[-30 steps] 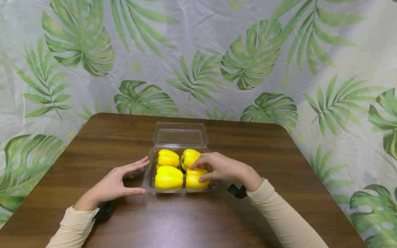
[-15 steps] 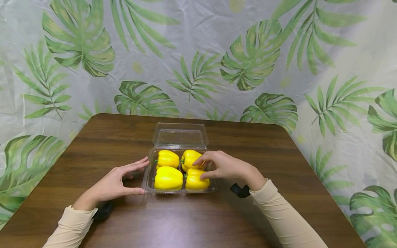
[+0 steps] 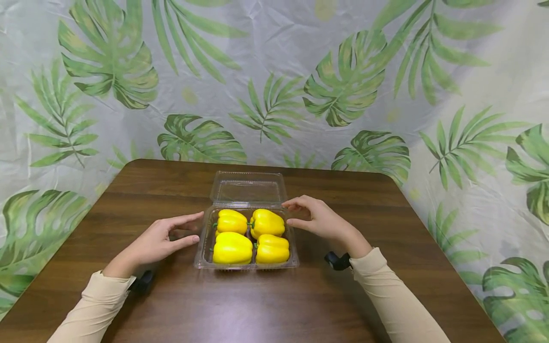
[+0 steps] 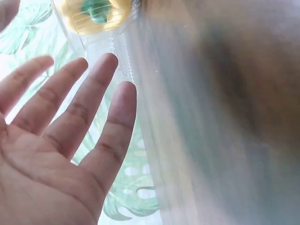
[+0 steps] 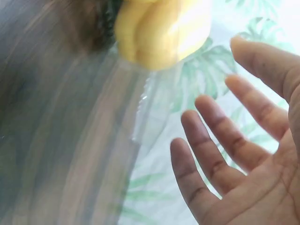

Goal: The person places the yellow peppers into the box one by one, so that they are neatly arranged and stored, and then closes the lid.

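A clear plastic clamshell box (image 3: pixel 201 263) lies on the table with its lid (image 3: pixel 249 186) folded back. Inside sit several yellow bell peppers (image 3: pixel 233 248) in two rows, one pepper (image 3: pixel 272 249) at the front right. My left hand (image 3: pixel 156 242) is beside the box's left wall, thumb and fingers spread; in the left wrist view its fingers (image 4: pixel 123 101) are straight. On the other side, my right hand (image 3: pixel 323 218) hovers by the box's back right corner, holding nothing. Its fingers (image 5: pixel 211 154) look extended in the right wrist view, near a blurred yellow pepper (image 5: pixel 164 35).
The brown wooden table (image 3: pixel 240 309) has rounded far corners. A leaf-patterned cloth (image 3: pixel 274 71) hangs behind it. Black wrist devices, such as the right one (image 3: pixel 337 260), stick out under both wrists.
My right hand has come off the front right pepper and moved back and right, out of the box. The left thumb has lifted from the box's front left corner.
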### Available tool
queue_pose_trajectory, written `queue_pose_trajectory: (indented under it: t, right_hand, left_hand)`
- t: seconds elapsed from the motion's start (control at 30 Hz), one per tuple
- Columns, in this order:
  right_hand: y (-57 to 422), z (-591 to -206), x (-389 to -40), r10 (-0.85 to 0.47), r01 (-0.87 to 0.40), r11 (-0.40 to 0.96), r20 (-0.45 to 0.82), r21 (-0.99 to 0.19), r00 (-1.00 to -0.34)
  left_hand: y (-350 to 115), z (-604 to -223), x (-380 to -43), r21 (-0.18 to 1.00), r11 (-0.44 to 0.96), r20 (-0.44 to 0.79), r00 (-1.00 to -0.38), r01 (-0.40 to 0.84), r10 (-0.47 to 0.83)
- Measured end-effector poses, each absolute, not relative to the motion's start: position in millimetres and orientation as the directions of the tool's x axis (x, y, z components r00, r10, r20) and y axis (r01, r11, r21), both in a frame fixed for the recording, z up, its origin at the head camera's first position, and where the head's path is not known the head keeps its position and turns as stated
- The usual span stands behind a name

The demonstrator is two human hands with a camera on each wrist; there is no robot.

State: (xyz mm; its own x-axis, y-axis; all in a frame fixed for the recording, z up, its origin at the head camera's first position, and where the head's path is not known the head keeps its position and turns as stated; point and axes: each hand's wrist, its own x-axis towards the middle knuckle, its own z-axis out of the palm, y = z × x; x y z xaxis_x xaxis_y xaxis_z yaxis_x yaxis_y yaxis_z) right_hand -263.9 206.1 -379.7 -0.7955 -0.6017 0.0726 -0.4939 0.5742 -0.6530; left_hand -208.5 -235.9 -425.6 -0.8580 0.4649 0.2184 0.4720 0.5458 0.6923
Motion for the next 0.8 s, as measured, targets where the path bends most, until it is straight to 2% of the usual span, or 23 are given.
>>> queue_pose_trajectory:
  t: [0.17,0.4,0.8]
  right_hand:
    - [212.5,-387.6,-274.5,-0.543,-0.450,0.604,0.073,-0.657,-0.836]
    - [217.3,-399.9,-288.5,-0.512,-0.394,0.628,0.025,-0.671,-0.859]
    - [214.4,-415.6,-307.2,-0.525,-0.304,0.613,-0.087,-0.730,-0.847]
  left_hand:
    - [-232.7,-420.8,-224.9,0.717,0.533,0.214,-0.870,0.449,0.445]
    - [-229.2,-419.7,-244.6,0.734,0.557,0.155,-0.895,0.388,0.419]
    - [-223.9,-432.9,-267.2,0.864,0.437,0.038,-0.899,0.249,0.437]
